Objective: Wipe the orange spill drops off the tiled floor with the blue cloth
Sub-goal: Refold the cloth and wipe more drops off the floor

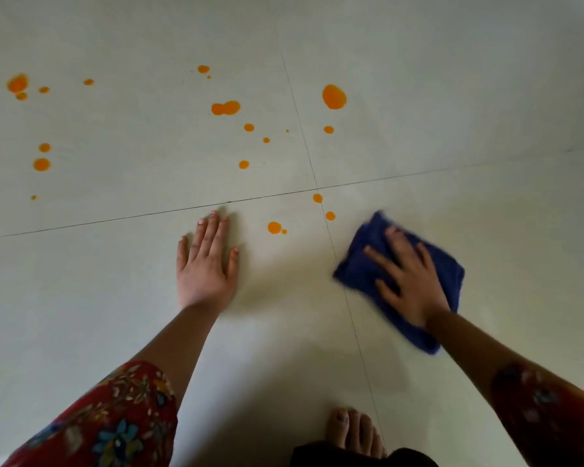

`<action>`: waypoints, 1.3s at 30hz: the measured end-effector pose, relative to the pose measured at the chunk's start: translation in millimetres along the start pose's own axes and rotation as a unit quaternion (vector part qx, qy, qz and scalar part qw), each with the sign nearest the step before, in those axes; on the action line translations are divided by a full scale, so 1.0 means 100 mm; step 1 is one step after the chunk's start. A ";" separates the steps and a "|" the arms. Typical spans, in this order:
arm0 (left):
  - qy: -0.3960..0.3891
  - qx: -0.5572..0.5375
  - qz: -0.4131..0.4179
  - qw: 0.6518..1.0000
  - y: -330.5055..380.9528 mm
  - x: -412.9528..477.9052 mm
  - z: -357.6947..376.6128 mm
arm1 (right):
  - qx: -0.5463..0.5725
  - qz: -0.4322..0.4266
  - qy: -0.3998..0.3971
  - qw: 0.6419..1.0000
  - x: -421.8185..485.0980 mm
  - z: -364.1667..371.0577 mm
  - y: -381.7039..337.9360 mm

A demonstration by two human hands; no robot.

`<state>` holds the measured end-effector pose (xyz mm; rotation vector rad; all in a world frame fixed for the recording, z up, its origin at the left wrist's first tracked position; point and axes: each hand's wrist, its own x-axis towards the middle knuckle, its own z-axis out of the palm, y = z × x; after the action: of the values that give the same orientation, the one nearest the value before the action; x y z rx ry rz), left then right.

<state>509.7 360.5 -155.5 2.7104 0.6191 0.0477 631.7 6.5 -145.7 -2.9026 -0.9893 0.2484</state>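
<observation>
A folded blue cloth (361, 261) lies flat on the pale tiled floor (452, 112) at the right. My right hand (408, 281) presses on it with spread, straight fingers; the cloth and hand are slightly blurred. My left hand (206, 261) rests flat on the floor, palm down, fingers straight. Several orange spill drops dot the tiles. The nearest drops (274, 227) lie between my hands, with two more (330, 216) just left of the cloth's far corner. A big drop (333, 96) and a double blob (226, 108) sit farther off. Another cluster (17, 84) lies at the far left.
Dark grout lines (331, 237) cross between my hands. My bare foot (353, 431) stands on the floor at the bottom, near the right arm. Red flowered sleeves (115, 423) cover both forearms.
</observation>
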 end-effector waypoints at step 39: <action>0.006 -0.024 0.003 1.000 -0.01 0.01 0.00 | -0.014 -0.321 -0.050 0.946 0.59 0.09 -1.21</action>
<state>510.0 361.2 -156.3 2.6680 0.6054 0.0808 603.6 138.1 -148.8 -2.4239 -1.8808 0.3370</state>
